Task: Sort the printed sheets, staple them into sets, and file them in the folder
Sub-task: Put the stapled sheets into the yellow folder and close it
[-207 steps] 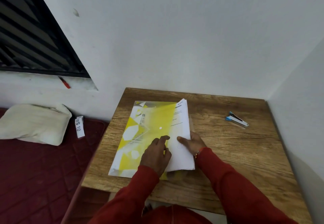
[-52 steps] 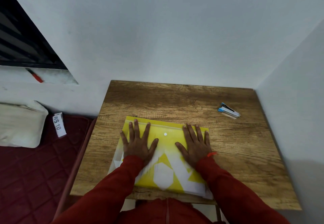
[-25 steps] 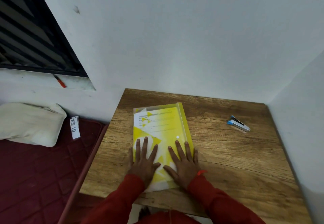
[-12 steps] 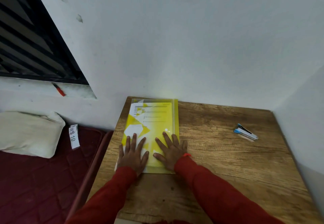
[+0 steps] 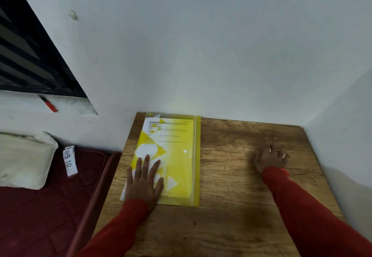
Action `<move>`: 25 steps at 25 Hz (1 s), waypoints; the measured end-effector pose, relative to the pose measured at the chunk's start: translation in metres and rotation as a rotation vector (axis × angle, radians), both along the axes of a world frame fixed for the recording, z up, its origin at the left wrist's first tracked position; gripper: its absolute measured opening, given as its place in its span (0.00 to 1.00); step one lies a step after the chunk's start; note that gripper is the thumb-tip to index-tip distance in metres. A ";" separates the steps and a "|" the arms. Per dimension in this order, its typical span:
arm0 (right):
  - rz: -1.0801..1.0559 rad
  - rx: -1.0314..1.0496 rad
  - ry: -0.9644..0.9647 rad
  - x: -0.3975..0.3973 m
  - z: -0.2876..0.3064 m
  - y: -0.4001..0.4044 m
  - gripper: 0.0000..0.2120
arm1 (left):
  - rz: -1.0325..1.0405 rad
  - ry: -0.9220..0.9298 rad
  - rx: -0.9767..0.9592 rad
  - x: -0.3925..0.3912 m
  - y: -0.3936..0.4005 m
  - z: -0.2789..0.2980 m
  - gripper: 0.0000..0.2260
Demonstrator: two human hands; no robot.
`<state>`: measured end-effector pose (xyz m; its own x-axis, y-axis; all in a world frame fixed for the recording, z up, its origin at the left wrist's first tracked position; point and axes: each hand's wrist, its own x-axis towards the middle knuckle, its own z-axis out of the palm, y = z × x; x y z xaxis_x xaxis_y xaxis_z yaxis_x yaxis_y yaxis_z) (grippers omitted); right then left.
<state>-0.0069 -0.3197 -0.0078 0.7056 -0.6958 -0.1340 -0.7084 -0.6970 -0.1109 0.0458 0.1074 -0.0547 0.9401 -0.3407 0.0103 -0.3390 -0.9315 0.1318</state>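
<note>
The translucent yellow plastic folder (image 5: pixel 177 168), printed sheets (image 5: pixel 171 130) showing through it, lies at the far left corner of the wooden table (image 5: pixel 231 226). The left hand (image 5: pixel 144 184) rests flat on its near left part, fingers straight and spread. The right hand (image 5: pixel 269 159) is blurred over the table's right side; I cannot tell whether its fingers hold anything.

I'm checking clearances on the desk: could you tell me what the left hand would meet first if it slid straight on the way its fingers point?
The left hand lies flat on the translucent yellow plastic folder; sliding onward it would stay on that, then probably meet the white wall.
</note>
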 end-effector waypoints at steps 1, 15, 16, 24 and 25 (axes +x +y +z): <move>0.002 0.032 0.050 -0.001 0.001 -0.006 0.31 | 0.000 0.001 -0.004 0.000 0.000 0.000 0.29; 0.507 0.215 0.168 0.117 0.004 0.122 0.33 | 0.006 0.037 0.017 -0.001 -0.002 0.004 0.29; 0.513 0.224 0.164 0.123 0.007 0.124 0.33 | 0.007 0.037 0.011 -0.001 -0.002 0.005 0.29; 0.600 0.335 -0.051 0.131 0.022 0.111 0.39 | 0.003 0.013 -0.025 -0.001 -0.002 0.008 0.28; 0.594 0.326 -0.152 0.126 0.019 0.107 0.37 | 0.007 0.018 -0.019 0.000 -0.002 0.009 0.28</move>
